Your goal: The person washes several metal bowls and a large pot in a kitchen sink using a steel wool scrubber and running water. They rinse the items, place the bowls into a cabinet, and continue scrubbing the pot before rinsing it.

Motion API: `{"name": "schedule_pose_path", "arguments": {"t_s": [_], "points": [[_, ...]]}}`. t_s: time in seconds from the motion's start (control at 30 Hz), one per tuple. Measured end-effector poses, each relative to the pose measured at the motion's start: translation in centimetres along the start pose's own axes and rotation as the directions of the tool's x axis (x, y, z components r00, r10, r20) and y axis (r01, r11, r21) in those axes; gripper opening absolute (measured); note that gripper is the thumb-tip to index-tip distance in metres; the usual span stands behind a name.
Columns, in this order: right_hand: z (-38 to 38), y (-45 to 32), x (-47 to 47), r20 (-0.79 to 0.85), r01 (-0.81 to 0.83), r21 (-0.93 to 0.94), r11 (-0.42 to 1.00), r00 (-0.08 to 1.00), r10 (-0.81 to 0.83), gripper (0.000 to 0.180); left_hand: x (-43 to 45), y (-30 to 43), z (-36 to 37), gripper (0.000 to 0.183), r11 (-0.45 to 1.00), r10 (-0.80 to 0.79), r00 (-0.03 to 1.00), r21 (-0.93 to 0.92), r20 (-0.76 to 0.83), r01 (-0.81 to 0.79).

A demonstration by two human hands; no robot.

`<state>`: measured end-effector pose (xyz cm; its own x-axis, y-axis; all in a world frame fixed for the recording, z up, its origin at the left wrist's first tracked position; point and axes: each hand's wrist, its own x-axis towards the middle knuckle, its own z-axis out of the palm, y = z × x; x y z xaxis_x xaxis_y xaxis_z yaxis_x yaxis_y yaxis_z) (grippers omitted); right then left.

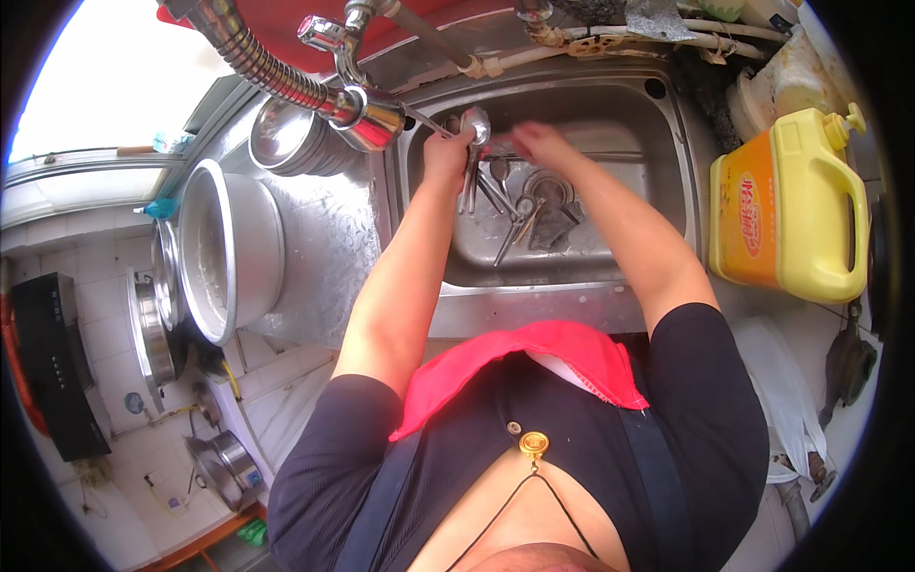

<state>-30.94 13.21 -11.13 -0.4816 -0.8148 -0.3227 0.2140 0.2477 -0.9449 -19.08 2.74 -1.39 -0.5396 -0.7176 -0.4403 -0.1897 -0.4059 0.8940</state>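
Observation:
My left hand point(449, 156) grips several metal spoons by their handles over the left side of the stainless steel sink point(643, 179). One shiny spoon bowl point(475, 127) shows above the fingers, and handles hang down below them. My right hand point(547, 149), blurred by motion, is just right of the spoons. Between the two hands is a pale blur that could be water or a utensil. Whether the right hand holds anything is unclear. Below both hands, loose metal cutlery point(509, 243) lies on the sink floor beside the round drain strainer point(549, 187).
A chrome faucet head point(368, 120) on a flexible hose overhangs the sink's left rim. Stacked metal bowls point(286, 136) and a large aluminium pot point(250, 250) stand on the left counter. At the right is a yellow detergent jug point(822, 214) with a pump. White pipes point(529, 59) run behind.

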Motion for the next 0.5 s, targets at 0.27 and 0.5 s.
{"name": "schedule_pose_path", "arguments": {"t_s": [0.27, 0.5], "points": [[-0.6, 6.7, -8.3, 0.209, 0.138, -0.975, 0.173, 0.831, 0.515, 0.034, 1.2, -2.6, -1.3, 0.027, 0.945, 0.031, 0.998, -0.328, 0.057, -0.011], [-9.1, 0.2, -8.7, -0.148, 0.044, -0.951, -0.307, 0.805, 0.574, 0.036, 1.2, -2.7, 0.0, 0.020, 0.936, 0.059, 0.994, -0.352, 0.090, -0.024]]}}
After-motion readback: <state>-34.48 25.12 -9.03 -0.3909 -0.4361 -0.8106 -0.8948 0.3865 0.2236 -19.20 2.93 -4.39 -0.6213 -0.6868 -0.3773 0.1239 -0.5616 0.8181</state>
